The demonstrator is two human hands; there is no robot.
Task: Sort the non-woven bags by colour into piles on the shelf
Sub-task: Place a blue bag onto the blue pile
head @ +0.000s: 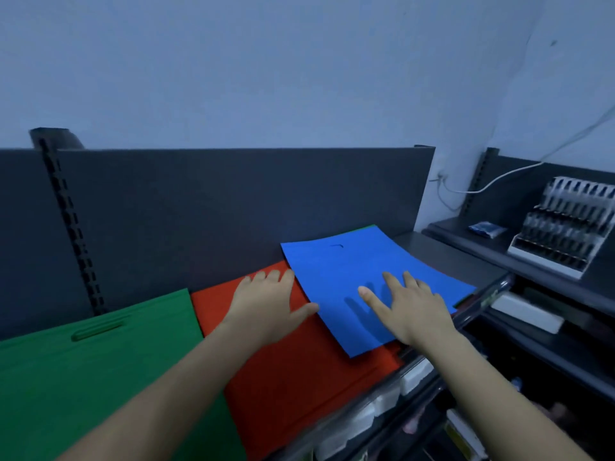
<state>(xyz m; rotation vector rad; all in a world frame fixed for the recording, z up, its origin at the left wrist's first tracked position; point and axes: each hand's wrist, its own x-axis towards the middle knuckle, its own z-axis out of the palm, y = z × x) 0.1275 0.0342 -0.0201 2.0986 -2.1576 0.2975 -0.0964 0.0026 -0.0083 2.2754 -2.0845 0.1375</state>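
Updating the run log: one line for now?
left hand open over red bag | right hand open over blue bag | green bag leftmost on shelf

- L forearm (173, 387), frame 7 o'clock: bare from wrist to pic edge.
- R forearm (492, 394), 5 o'clock: bare likewise.
- L hand (266, 304) & R hand (412, 307): bare; fingernail shows on R index.

Both bare forearms reach forward from the lower edge of view, converging toward the blue bag (349, 277); the right hand (411, 309) is held palm-down over the bag's near half, fingers straight and spread, pointing toward its far left corner; the left hand (271, 302) lies flat just left of the bag, fingers together, thumb stretched out to touch its left edge.
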